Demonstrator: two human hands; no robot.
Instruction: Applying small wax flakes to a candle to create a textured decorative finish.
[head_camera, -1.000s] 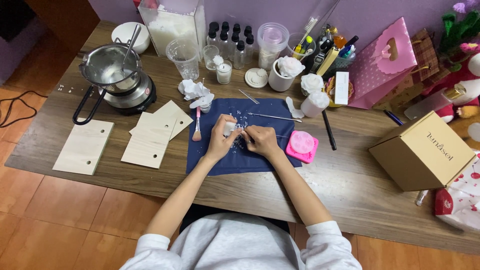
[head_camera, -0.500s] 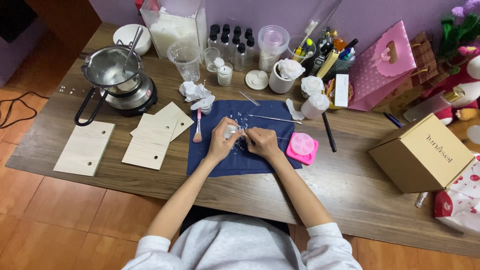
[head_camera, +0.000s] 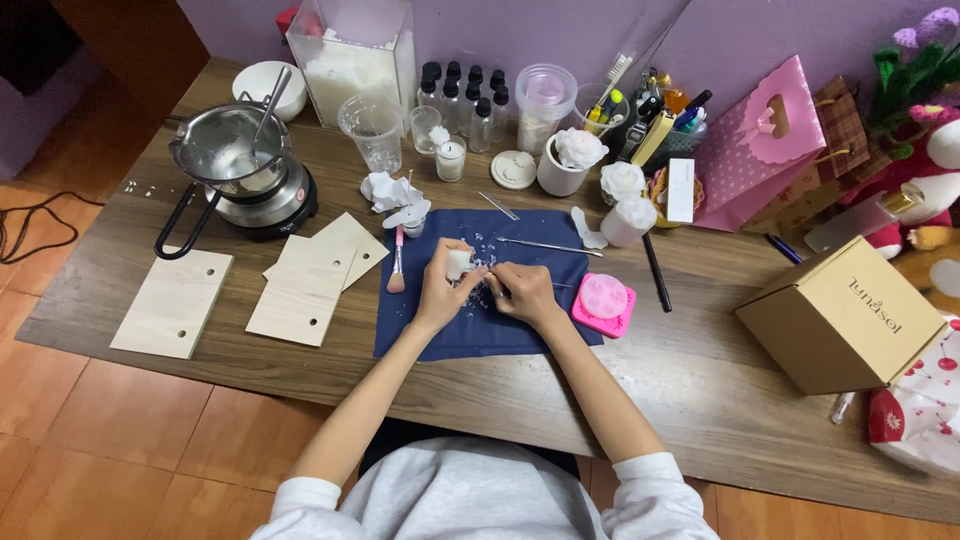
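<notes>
- The left hand (head_camera: 440, 295) holds a small white wax piece (head_camera: 458, 263) between thumb and fingertips, lifted a little above the blue cloth (head_camera: 440, 335). It seems raised like this so that the other hand can reach its side.
- The right hand (head_camera: 525, 292) pinches a thin metal tool (head_camera: 562, 286). The tool's tip is hidden between the two hands, so I cannot tell if it touches the wax piece. Its fingers are pressed together around the tool, not spread.
- Small white crumbs (head_camera: 482, 268) lie on the cloth just beside the fingers of both hands. The cloth probably is there to catch them and keep the table (head_camera: 700, 390) clean.
- A pink mould (head_camera: 604, 302) sits just right of the right hand, half on the cloth, close enough to reach without moving the arm.
- A pink brush (head_camera: 397, 262) lies just left of the left hand, and a long metal pick (head_camera: 545, 245) lies beyond the fingers of both hands, on the far part of the cloth.
- Well to the left of the left hand are wooden boards (head_camera: 305, 290) and a metal pot (head_camera: 228, 160) on a small heater, kept apart from the fine work.
- White wax flowers (head_camera: 605, 170) stand beyond the right hand.
</notes>
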